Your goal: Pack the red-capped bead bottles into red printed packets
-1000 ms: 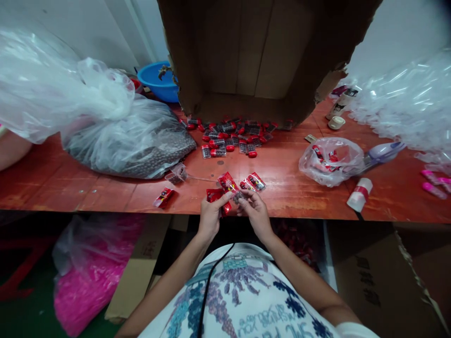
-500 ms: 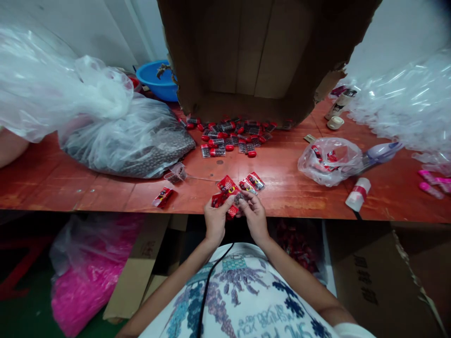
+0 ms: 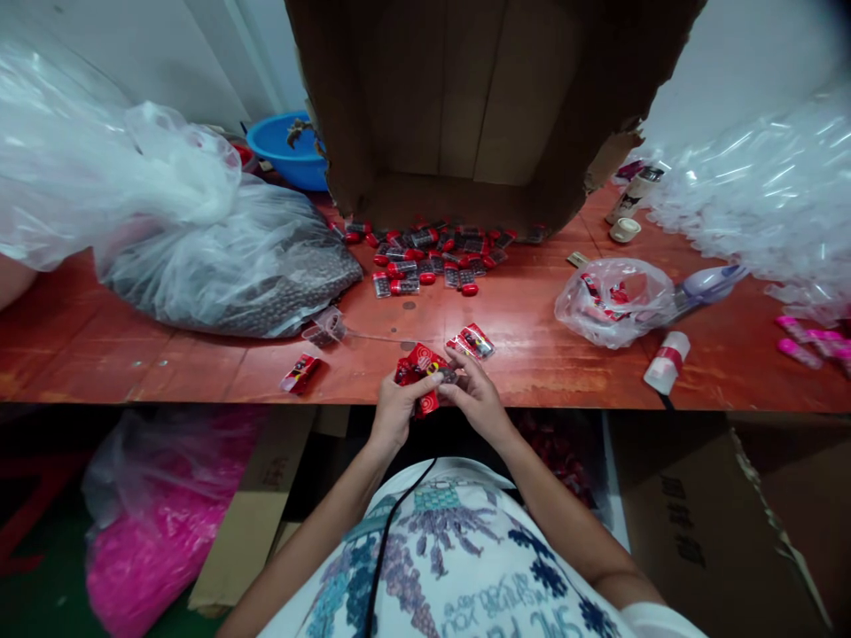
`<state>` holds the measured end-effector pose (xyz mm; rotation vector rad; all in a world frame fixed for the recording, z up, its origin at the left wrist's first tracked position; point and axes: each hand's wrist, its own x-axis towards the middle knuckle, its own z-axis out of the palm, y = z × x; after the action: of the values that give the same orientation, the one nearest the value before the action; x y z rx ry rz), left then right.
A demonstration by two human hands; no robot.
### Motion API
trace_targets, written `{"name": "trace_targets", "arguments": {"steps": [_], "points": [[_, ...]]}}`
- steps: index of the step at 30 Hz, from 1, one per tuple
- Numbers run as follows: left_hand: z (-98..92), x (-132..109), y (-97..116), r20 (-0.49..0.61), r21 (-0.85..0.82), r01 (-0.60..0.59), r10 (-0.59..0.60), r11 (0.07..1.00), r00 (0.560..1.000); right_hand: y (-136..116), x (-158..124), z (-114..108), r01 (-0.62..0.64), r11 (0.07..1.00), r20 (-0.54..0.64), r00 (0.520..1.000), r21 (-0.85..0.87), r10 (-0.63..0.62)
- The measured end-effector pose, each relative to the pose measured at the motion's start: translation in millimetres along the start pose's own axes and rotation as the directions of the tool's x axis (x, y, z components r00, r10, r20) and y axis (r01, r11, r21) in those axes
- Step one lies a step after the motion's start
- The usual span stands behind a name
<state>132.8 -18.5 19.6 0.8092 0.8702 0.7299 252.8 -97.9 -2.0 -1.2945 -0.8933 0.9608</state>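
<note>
At the tabletop [image 3: 545, 359] near edge: left hand [image 3: 397, 409] fingers clamped on red packets [image 3: 421, 363]. Right hand [image 3: 477, 400] fingers pinch the same bunch. Loose packets [image 3: 471, 341] lie just beyond.

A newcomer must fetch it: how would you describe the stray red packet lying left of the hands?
Follow the near edge of the red-brown table. Just left of the left hand, which grips a bunch of packets with the right hand, lies the stray packet. It alone lies apart, touching nothing but wood.
</note>
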Motion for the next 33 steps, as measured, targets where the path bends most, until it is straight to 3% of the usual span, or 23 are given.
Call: {"name": "trace_targets", "arguments": {"steps": [4,9,11,13,15,17,20,23,25,29,31,33], "points": [[3.3,-2.3,-3.2,0.025,0.004,0.022,-0.022,1.0,0.999,5.8,-0.3,-0.3,0.039,0.989,-0.038,0.998,-0.144,-0.045],[5.7,0.4,-7.1,-0.014,-0.054,0.114,-0.114,0.992,0.993,17.3,5.6,-18.3,-0.047,0.995,-0.144,0.989,-0.083,0.035],[3.3,3.8,-5.9,-0.035,-0.13,0.161,-0.167,0.978,0.985,22.2,11.4,-41.3,-0.076,0.988,-0.289,0.957,-0.132,0.035],[-1.2,7.7,-3.4,-0.034,-0.219,0.2,-0.213,0.955,0.976,26.3,16.9,-69.6,-0.108,0.957,-0.451,0.892,-0.269,-0.026],[-6.0,11.1,-1.3,-0.03,-0.288,0.22,-0.238,0.932,0.971,27.3,20.2,-92.9,-0.17,0.889,-0.525,0.846,-0.426,-0.089],[-8.5,13.1,-0.7,-0.019,-0.322,0.239,-0.258,0.916,0.966,23.7,20.1,-101.0,-0.204,0.805,-0.546,0.82,-0.557,-0.17],[-5.5,13.4,-2.8,0.004,-0.348,0.281,-0.298,0.895,0.955,12.9,15.6,-77.9,-0.091,0.801,-0.459,0.855,-0.592,-0.242],[0.3,13.0,-6.4,0.004,-0.347,0.262,-0.278,0.9,0.961,5.4,12.8,-34.0,0.029,0.933,-0.187,0.977,-0.358,-0.102],[0.7,13.8,-8.2,-0.014,-0.325,0.215,-0.231,0.921,0.973,5.5,14.4,-11.5,-0.015,0.987,-0.092,0.996,-0.159,0.0],[-9.1,17.3,-7.6,-0.109,-0.3,0.136,-0.175,0.944,0.978,11.3,22.1,0.2,-0.078,0.996,-0.115,0.99,0.033,0.082],[-13.8,17.7,-6.1,-0.138,-0.288,0.132,-0.177,0.949,0.975,12.6,25.3,-2.9,-0.077,0.997,-0.115,0.99,0.016,0.079],[-14.8,16.5,-5.0,-0.099,-0.264,0.149,-0.18,0.953,0.979,11.0,27.5,-5.4,-0.054,0.997,-0.102,0.994,-0.06,0.048]]}}
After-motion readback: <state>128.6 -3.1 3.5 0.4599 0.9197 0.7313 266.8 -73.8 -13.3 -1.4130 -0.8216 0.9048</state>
